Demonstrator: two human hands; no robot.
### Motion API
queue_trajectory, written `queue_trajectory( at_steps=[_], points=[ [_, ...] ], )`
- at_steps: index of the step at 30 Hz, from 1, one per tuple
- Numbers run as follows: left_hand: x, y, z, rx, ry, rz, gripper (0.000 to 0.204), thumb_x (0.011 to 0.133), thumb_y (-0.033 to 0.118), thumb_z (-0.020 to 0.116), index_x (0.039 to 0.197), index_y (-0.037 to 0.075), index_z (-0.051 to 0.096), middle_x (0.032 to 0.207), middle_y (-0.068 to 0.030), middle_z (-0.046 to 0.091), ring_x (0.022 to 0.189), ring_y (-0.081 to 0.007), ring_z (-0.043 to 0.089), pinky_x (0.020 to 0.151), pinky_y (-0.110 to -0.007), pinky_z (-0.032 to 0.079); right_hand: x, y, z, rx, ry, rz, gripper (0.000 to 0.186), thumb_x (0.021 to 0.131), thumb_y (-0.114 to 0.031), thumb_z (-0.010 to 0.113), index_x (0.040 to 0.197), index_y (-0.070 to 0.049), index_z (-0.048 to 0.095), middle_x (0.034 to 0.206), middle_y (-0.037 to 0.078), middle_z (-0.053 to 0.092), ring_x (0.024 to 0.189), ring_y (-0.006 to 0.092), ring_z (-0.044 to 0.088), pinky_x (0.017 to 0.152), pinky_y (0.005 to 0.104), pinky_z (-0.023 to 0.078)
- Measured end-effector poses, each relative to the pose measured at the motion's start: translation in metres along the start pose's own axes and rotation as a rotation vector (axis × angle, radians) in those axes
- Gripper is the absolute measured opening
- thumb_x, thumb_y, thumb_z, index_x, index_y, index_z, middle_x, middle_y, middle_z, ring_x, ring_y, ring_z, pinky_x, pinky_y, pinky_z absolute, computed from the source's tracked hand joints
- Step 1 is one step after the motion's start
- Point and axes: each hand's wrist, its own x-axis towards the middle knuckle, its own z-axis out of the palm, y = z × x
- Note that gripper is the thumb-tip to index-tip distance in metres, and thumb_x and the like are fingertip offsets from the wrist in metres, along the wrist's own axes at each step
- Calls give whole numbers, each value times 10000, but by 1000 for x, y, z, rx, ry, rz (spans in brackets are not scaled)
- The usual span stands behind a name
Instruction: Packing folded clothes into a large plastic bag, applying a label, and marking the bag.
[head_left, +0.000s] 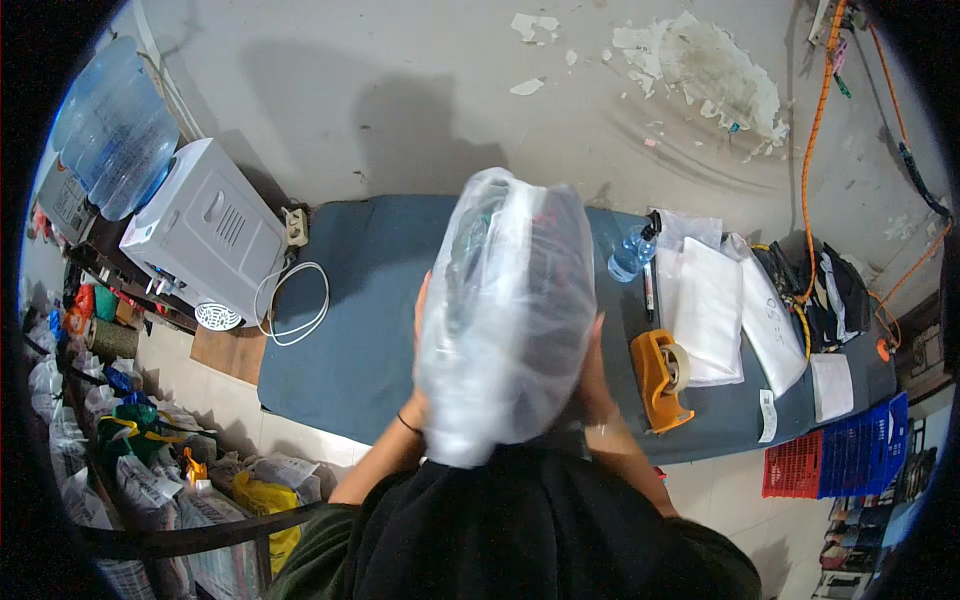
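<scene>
I hold a clear plastic bag (505, 310) upright in front of me over a blue padded table (350, 300); dark and light items show dimly through it. My left hand (421, 310) grips the bag's left side, mostly hidden behind the plastic. My right hand (592, 375) holds the bag's right side, with a thin band at its wrist. The bag's lower end is pressed against my dark clothing. An orange tape dispenser (662, 375) lies just right of my right hand.
On the table's right lie a blue spray bottle (630, 252), a marker, stacked white bags (712, 310) and paper slips. A white water dispenser (205, 235) with a blue jug, a coiled cable, floor bags at left and crates (845, 458) at right surround it.
</scene>
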Motion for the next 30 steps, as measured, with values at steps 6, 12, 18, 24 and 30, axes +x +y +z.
queue_trajectory(
  at_steps=[6,12,18,24,30],
  points=[
    [-35,12,55,54,167,167,907,860,493,508,1434,11,-4,1481,-234,-88,1386,-332,-22,1086,-501,27,59,-96,8,-116,-165,34,636,886,-532,473,1209,16,475,1208,158,516,1093,261,503,950,380,383],
    [6,100,40,451,-95,495,1043,696,545,687,1411,-10,168,1455,-283,144,1362,-406,144,1057,-544,70,8,-193,43,-519,-382,-266,572,851,-457,577,1083,66,581,1106,193,598,977,297,602,865,398,469],
    [29,114,75,423,-19,394,927,587,151,758,1367,-10,284,1194,-106,547,1103,-293,507,978,-477,308,-17,-212,65,-1799,-409,-805,194,679,-86,652,816,-3,543,813,124,580,727,294,620,569,369,514],
    [16,122,79,537,-35,485,535,557,19,645,1085,49,566,1161,-96,572,1100,-282,522,1000,-459,271,-35,-234,38,-1691,-603,-1153,193,700,-48,587,885,-4,560,885,101,595,797,256,622,676,330,527],
    [31,130,97,430,-41,550,278,654,-5,611,928,41,621,1109,-112,613,1015,-302,594,902,-441,437,-19,-218,4,-1592,-697,-1281,280,693,-129,645,938,-6,592,1006,108,619,884,274,625,786,357,513]
  ],
)
